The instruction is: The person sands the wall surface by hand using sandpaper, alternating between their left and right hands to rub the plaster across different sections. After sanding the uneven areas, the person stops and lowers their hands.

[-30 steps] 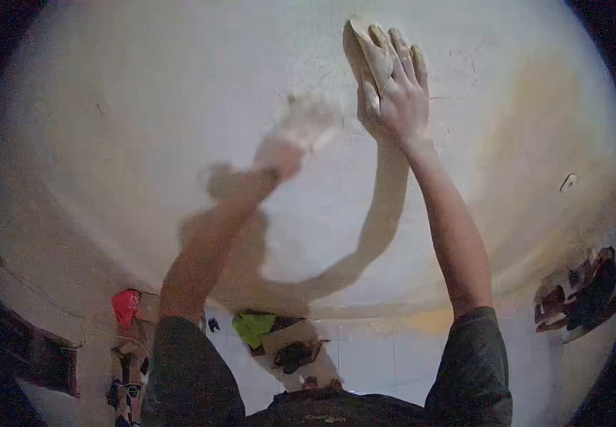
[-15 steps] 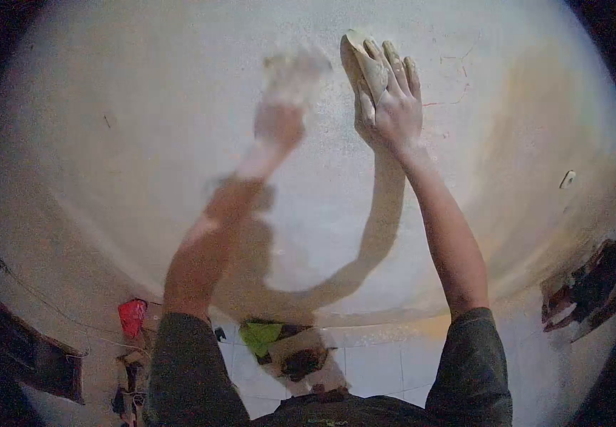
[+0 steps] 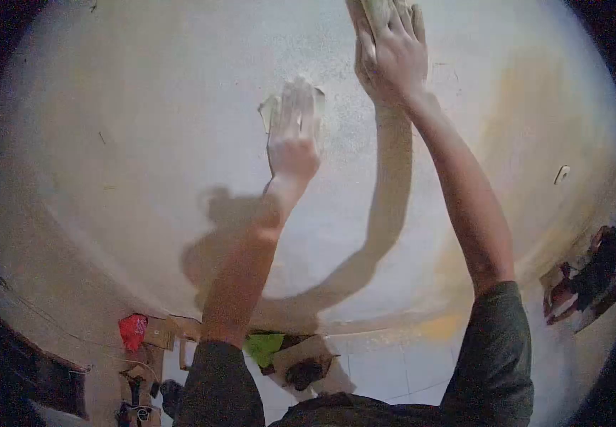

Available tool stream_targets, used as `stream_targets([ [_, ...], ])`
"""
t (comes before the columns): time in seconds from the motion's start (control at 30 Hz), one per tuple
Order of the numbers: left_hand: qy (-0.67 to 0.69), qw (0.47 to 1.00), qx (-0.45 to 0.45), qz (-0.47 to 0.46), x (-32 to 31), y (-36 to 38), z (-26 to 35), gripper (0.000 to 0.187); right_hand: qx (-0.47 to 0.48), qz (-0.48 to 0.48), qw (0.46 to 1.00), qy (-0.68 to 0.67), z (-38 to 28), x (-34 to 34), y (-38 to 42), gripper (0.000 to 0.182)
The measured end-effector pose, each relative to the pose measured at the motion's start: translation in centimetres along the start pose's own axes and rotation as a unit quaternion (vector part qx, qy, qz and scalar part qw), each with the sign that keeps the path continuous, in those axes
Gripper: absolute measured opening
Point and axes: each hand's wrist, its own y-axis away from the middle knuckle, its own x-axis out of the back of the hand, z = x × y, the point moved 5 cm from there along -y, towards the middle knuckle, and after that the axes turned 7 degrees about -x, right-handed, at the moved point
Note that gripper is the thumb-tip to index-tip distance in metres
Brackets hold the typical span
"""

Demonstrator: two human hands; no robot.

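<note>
A pale wall [image 3: 144, 142] fills most of the view. My left hand [image 3: 294, 132] lies flat against it, fingers extended close together, pressing a pale sheet of sandpaper [image 3: 268, 114] whose corners stick out at both sides. Higher up and to the right, my right hand [image 3: 397, 60] presses a folded, dusty piece of sandpaper [image 3: 377, 16] to the wall, the sheet running between thumb and fingers. The top of this hand and sheet is cut off by the frame edge. Both arms are raised and throw shadows on the wall.
Below the wall are a tiled floor [image 3: 393, 370], a red bag [image 3: 133, 331], a cardboard box [image 3: 158, 333] and a bright green item [image 3: 264, 347]. A small pale fitting [image 3: 562, 174] is on the wall at right. Dark items [image 3: 585, 277] sit at lower right.
My left hand has moved down and slightly right with its sandpaper. My right hand has slid upward with its own, partly out of the frame. The view has shifted a little.
</note>
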Motion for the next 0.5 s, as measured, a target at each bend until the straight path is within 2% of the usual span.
stream_targets([
  [0.03,0.02,1.0,-0.018,-0.014,0.1,0.3,0.1,0.07,0.004,-0.001,1.0,-0.001,-0.2,-1.2,0.4,0.066],
  [0.1,0.046,0.998,-0.035,-0.029,0.0,0.9,0.7,0.07,0.015,0.073,0.997,0.0,0.2,-3.5,3.2,0.064],
  [0.17,0.089,0.995,-0.036,0.01,0.3,0.1,1.2,0.075,0.028,-0.09,0.995,0.024,-0.6,-3.6,10.4,0.061],
  [0.27,0.063,0.997,-0.045,0.023,0.3,-0.1,1.1,0.065,0.05,-0.213,0.976,-0.006,-0.8,-5.2,25.6,0.058],
  [0.3,0.061,0.996,-0.046,0.035,0.2,-0.1,1.1,0.065,0.044,-0.285,0.957,-0.009,-0.2,-5.4,29.1,0.06],
  [0.33,0.059,0.997,-0.043,0.011,-0.2,0.3,0.7,0.069,0.067,-0.27,0.96,-0.034,0.6,-5.4,29.3,0.062],
  [0.37,0.055,0.998,-0.039,-0.015,-0.5,0.4,0.5,0.074,0.085,-0.241,0.967,0.012,1.3,-4.9,26.7,0.059],
  [0.4,0.087,0.996,-0.031,0.013,0.1,0.3,0.6,0.075,0.096,-0.212,0.971,0.056,1.3,-4.0,22.7,0.057],
  [0.43,0.084,0.996,-0.037,0.01,0.3,0.2,0.3,0.075,0.068,-0.098,0.991,0.067,2.2,-3.3,17.3,0.055],
  [0.47,0.07,0.997,-0.039,0.005,0.3,0.1,0.3,0.076,-0.041,-0.067,0.996,0.041,2.2,-1.6,11.1,0.053],
  [0.5,0.058,0.998,-0.038,0.0,0.3,0.0,0.6,0.076,-0.057,0.007,0.998,0.031,2.4,-1.0,6.2,0.054],
])
